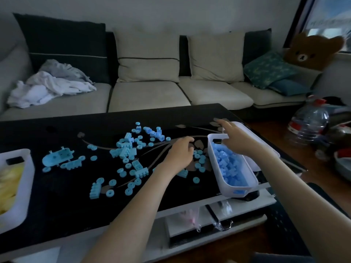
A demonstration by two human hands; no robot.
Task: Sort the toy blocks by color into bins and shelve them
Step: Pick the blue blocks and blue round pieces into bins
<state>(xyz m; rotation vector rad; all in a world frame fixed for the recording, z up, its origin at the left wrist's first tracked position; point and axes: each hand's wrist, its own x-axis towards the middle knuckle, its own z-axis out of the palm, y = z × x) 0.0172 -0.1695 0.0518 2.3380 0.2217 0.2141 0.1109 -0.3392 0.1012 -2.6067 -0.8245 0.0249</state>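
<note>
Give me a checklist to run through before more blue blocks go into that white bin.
1. White bin has room: ok, not heaped above its rim.
2. Bin holds only blue: ok.
3. Bin steady on table: cannot tell, its near end sits at the edge.
4. Right hand free: ok, fingers spread over the bin.
5. Left hand holding blocks: cannot tell, fingers curled over them.
6. Loose blue blocks cleared: not ok, many remain.

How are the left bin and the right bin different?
The left bin holds yellow pieces; the right bin holds blue blocks. The left bin is cut off by the picture's edge; the right bin shows whole. The right hand reaches over the right bin, not the left bin. Both are white.
</note>
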